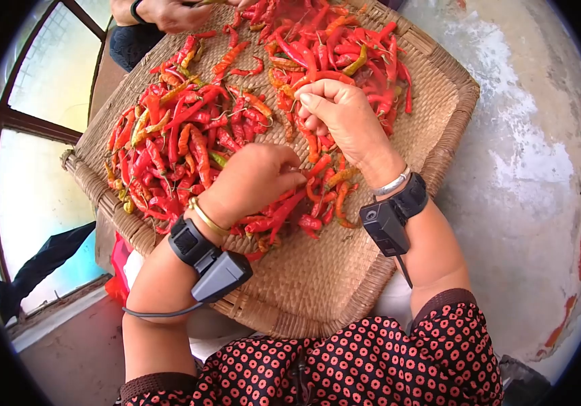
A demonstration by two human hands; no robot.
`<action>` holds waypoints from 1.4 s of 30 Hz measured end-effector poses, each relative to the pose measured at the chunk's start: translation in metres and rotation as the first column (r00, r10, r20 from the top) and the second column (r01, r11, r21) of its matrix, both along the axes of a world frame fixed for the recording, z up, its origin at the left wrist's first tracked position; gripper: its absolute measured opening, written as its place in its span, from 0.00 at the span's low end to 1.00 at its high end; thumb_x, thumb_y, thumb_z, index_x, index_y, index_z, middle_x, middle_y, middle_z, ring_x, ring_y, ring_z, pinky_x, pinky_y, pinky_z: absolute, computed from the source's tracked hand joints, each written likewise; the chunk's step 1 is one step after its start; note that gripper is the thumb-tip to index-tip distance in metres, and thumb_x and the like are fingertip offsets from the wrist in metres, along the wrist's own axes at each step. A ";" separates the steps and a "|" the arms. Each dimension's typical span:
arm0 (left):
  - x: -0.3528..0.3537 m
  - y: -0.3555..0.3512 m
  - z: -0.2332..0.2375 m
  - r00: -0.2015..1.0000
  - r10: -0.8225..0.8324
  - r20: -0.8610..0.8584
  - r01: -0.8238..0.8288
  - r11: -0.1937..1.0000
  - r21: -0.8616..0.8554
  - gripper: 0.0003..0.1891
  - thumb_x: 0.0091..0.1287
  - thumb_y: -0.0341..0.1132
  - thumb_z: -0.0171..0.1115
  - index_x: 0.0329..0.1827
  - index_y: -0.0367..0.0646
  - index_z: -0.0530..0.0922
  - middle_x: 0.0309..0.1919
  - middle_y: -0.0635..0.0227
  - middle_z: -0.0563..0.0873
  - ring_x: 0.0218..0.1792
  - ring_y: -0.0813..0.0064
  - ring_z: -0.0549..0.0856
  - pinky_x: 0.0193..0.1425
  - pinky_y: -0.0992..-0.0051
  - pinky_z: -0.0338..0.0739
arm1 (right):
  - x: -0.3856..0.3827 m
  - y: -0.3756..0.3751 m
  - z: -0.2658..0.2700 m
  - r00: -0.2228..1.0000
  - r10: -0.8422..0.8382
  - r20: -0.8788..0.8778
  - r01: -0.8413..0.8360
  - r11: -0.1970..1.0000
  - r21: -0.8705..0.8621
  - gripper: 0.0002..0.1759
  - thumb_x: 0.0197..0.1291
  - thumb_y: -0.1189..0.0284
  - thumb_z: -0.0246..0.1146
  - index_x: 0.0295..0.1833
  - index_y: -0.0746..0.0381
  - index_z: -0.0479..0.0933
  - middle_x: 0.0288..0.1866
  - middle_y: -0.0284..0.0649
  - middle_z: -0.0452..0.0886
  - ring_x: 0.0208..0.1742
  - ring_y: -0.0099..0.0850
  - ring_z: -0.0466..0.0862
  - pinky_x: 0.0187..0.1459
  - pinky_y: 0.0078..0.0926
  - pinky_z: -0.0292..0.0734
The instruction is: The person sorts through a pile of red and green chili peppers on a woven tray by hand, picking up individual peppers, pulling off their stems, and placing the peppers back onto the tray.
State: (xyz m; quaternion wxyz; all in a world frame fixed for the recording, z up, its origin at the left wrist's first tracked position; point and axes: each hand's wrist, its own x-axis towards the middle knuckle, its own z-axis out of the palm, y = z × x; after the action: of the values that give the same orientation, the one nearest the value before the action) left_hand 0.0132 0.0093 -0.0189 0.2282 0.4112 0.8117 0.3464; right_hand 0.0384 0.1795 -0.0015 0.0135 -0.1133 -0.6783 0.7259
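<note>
Red chili peppers [185, 145] are heaped on a woven basket tray [317, 284], with a few orange and greenish ones among them. Over the front of the heap, my left hand [260, 179] is closed, thumb and fingertips together at the end of a red chili pepper [319, 166]. My right hand [348, 122] is raised above the right side of the peppers, thumb and forefinger pinched together. A curved red chili pepper [328, 76] shows right behind those fingertips. Whatever they pinch is too small to make out.
Another person's hands [175, 13] work at the tray's far left edge. A window [47, 169] stands at the left, with a dark folded cloth or umbrella [47, 264] before it. Worn concrete floor [507, 203] lies to the right. The tray's thick rim [449, 139] surrounds the peppers.
</note>
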 end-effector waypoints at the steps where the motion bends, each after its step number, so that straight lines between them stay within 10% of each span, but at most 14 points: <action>1: 0.003 0.000 -0.001 0.998 -0.059 -0.002 0.059 0.998 -0.026 0.12 0.53 0.37 0.66 0.38 0.40 0.80 0.29 0.55 0.82 0.31 0.61 0.83 0.36 0.68 0.76 | 0.001 0.000 0.000 1.000 -0.010 -0.003 0.010 1.000 0.008 0.07 0.60 0.72 0.58 0.37 0.65 0.77 0.25 0.30 0.77 0.23 0.17 0.73 0.27 0.15 0.71; 9: 0.014 0.003 -0.004 0.931 -0.266 -0.251 0.150 0.904 -0.401 0.16 0.51 0.43 0.65 0.36 0.41 0.80 0.27 0.58 0.82 0.31 0.55 0.81 0.36 0.62 0.76 | 0.001 0.000 -0.017 0.951 0.298 0.081 -0.306 0.875 0.376 0.10 0.55 0.69 0.62 0.36 0.66 0.79 0.26 0.36 0.80 0.28 0.21 0.78 0.33 0.23 0.74; 16: -0.012 -0.008 0.006 0.993 0.034 0.112 -0.042 0.997 0.068 0.07 0.57 0.29 0.62 0.37 0.38 0.79 0.26 0.68 0.83 0.27 0.79 0.80 0.32 0.77 0.75 | 0.003 0.004 -0.013 0.938 0.347 0.022 -0.333 0.881 0.336 0.12 0.56 0.68 0.62 0.40 0.66 0.79 0.32 0.36 0.82 0.34 0.23 0.79 0.38 0.25 0.74; 18: -0.015 -0.009 0.013 0.859 0.136 0.494 -0.222 0.967 0.121 0.04 0.61 0.27 0.60 0.36 0.37 0.78 0.25 0.77 0.79 0.27 0.88 0.75 0.31 0.83 0.72 | 0.003 0.003 -0.005 0.929 0.369 0.025 -0.360 0.886 0.293 0.11 0.58 0.68 0.60 0.41 0.66 0.79 0.33 0.35 0.81 0.35 0.22 0.79 0.38 0.23 0.74; 20: -0.017 -0.009 0.015 0.855 0.154 0.495 -0.226 0.970 0.089 0.04 0.63 0.29 0.60 0.36 0.37 0.78 0.25 0.80 0.77 0.27 0.91 0.73 0.29 0.86 0.69 | 0.006 0.000 0.009 0.909 0.402 0.110 -0.404 0.915 -0.003 0.10 0.59 0.71 0.60 0.41 0.66 0.78 0.31 0.35 0.80 0.32 0.20 0.78 0.35 0.20 0.74; 30: -0.016 -0.007 0.007 0.879 0.251 0.406 -0.378 0.885 0.272 0.11 0.66 0.38 0.58 0.38 0.38 0.79 0.22 0.80 0.75 0.24 0.90 0.72 0.27 0.85 0.68 | 0.000 0.020 0.016 0.990 0.135 -0.027 -0.127 0.973 0.195 0.05 0.58 0.75 0.59 0.36 0.67 0.77 0.27 0.33 0.78 0.24 0.18 0.76 0.27 0.16 0.73; 33: -0.019 -0.010 0.002 0.964 0.240 0.114 -0.251 0.962 0.103 0.09 0.64 0.35 0.58 0.37 0.36 0.78 0.22 0.69 0.79 0.26 0.82 0.76 0.31 0.78 0.73 | -0.007 0.032 0.014 0.943 -0.245 -0.225 0.186 0.949 -0.256 0.15 0.61 0.74 0.57 0.53 0.66 0.70 0.36 0.39 0.80 0.32 0.24 0.81 0.30 0.18 0.78; 37: -0.004 -0.004 -0.005 0.993 -0.121 -0.015 0.122 0.991 0.058 0.09 0.56 0.33 0.60 0.38 0.40 0.80 0.29 0.56 0.82 0.34 0.59 0.82 0.41 0.66 0.76 | -0.005 0.031 0.013 0.977 -0.171 -0.127 0.155 0.979 -0.128 0.25 0.62 0.70 0.56 0.63 0.66 0.60 0.37 0.41 0.80 0.32 0.25 0.82 0.30 0.18 0.78; 42: 0.002 -0.001 -0.019 0.951 -0.310 0.003 0.308 0.945 0.107 0.11 0.54 0.33 0.58 0.39 0.40 0.80 0.33 0.56 0.82 0.38 0.57 0.81 0.44 0.65 0.75 | 0.000 0.013 0.010 0.961 0.226 0.158 -0.254 0.950 0.184 0.13 0.60 0.72 0.58 0.49 0.66 0.75 0.34 0.34 0.80 0.29 0.18 0.79 0.28 0.13 0.73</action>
State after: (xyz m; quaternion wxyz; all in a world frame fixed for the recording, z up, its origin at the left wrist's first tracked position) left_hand 0.0149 0.0080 -0.0382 0.2658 0.5414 0.7155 0.3525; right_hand 0.0387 0.1928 0.0081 -0.1094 -0.0766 -0.7567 0.6400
